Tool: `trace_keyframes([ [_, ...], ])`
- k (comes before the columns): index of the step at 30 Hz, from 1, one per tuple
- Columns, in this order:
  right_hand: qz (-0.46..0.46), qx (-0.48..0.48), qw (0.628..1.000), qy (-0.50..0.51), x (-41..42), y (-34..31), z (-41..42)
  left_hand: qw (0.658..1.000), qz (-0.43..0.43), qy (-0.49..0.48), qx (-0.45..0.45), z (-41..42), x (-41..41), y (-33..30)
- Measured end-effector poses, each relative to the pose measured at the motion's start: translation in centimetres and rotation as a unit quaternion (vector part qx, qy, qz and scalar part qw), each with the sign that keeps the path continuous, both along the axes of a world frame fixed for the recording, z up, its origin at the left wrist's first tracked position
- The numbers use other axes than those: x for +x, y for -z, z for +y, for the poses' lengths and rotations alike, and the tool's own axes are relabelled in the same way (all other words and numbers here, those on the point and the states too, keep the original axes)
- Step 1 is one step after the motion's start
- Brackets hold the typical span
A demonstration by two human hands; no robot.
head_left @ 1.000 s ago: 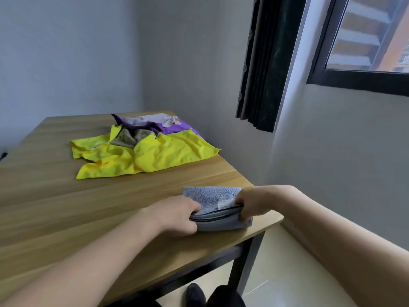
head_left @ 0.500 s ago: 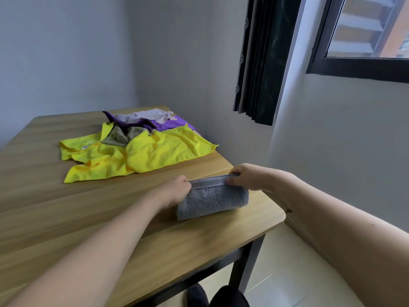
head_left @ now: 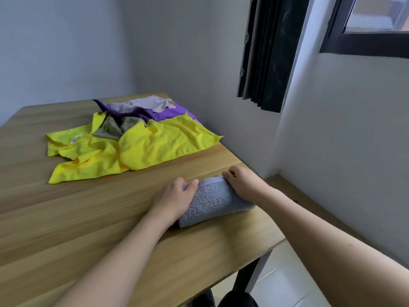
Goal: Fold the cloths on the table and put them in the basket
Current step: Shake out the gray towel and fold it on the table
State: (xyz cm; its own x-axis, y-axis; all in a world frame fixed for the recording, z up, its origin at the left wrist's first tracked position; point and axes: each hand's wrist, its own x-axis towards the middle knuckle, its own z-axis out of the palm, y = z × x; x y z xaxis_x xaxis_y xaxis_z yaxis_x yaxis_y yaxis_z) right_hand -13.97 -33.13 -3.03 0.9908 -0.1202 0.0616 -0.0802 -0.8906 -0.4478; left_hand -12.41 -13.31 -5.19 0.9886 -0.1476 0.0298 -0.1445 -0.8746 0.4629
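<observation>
A person's two hands work a folded grey towel (head_left: 215, 200) at the near right corner of a wooden bench (head_left: 93, 220), seen from a head-worn camera looking down over both bare forearms. The left hand (head_left: 174, 199) grips the towel's left end, thumb lying over the top edge and fingers curled round the far side. The right hand (head_left: 242, 181) covers the towel's far right corner, knuckles up and fingers bent down onto the smooth hem band; whether the fingertips pinch the hem or only press on it cannot be made out. The towel lies flat on the bench as a thick folded bundle, its looped pile facing up and its long side running from lower left to upper right, close to the bench's right edge.

Farther back on the bench, well apart from the hands, sits a loose heap of unfolded cloths. A crumpled yellow cloth (head_left: 152, 149) spreads widest at the front of the heap. An olive cloth (head_left: 112, 129) lies bunched on top of it, a purple cloth (head_left: 168, 114) shows behind, and a pale pink cloth (head_left: 143, 104) rests on the purple one at the far edge.

A dark curtain (head_left: 269, 52) hangs by the window (head_left: 374, 25) at upper right, beside a white wall. No basket appears in the view.
</observation>
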Motion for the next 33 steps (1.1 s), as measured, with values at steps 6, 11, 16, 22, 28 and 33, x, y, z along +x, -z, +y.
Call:
trace_keyframes([
  [6, -0.04, 0.071, 0.996, 0.025, 0.7, 1.7, 0.2, 0.999, -0.028, -0.011, -0.032, 0.0, 0.4, 0.3],
  [11, -0.046, 0.094, 0.993, 0.052, 0.8, 2.1, 0.2, 0.998, -0.022, -0.01, -0.056, -0.2, 0.6, 0.2],
  [16, -0.063, 0.126, 0.987, 0.079, -0.2, 2.5, 0.3, 0.999, -0.018, 0.0, -0.031, -0.3, 0.0, -0.1],
  [22, -0.091, 0.151, 0.98, 0.097, -2.3, 2.8, 0.4, 0.995, -0.029, -0.015, -0.098, -0.2, -1.1, 0.6],
  [28, -0.108, 0.145, 0.98, 0.078, -4.0, 2.5, 0.4, 0.992, -0.055, -0.005, -0.117, 0.0, -2.1, 1.5],
  [33, -0.075, 0.156, 0.983, 0.057, -2.6, 2.3, 0.0, 0.998, -0.048, -0.004, 0.028, 0.3, -1.1, 1.1],
])
